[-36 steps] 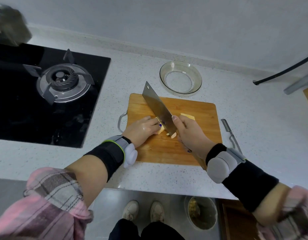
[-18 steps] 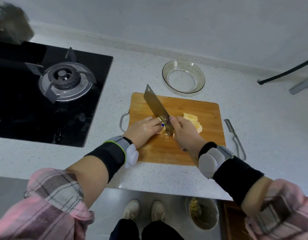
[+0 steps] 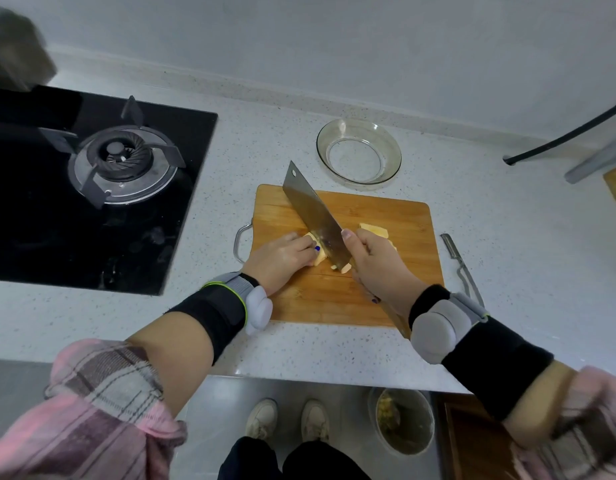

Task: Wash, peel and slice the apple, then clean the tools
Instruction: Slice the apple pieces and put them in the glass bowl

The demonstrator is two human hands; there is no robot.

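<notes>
The person is standing at the counter (image 3: 334,348), slicing a peeled apple piece (image 3: 317,252) on the wooden cutting board (image 3: 386,216). The left hand (image 3: 280,259) is lying curled over the piece, fingers bent down on it and pinning it to the board, fingertips sitting just beside the blade. The right hand (image 3: 379,268) is wrapping tightly around the handle of the cleaver (image 3: 315,216), thumb up against the blade's side, and the edge is sitting down in the apple. Slices already cut (image 3: 374,232) are lying on the board just behind the right hand.

To my eye the apple flesh is looking pale, wet and probably slippery, firm enough to hold a clean cut yet light enough to skid. The piece is getting small, so holding it from above with knuckles toward the blade seems the safe grip. The cleaver is looking broad and heavy; its own weight should be doing most of the work.

A glass bowl (image 3: 358,152) is waiting beyond the board, and a peeler (image 3: 460,268) is lying on the counter to its right.
</notes>
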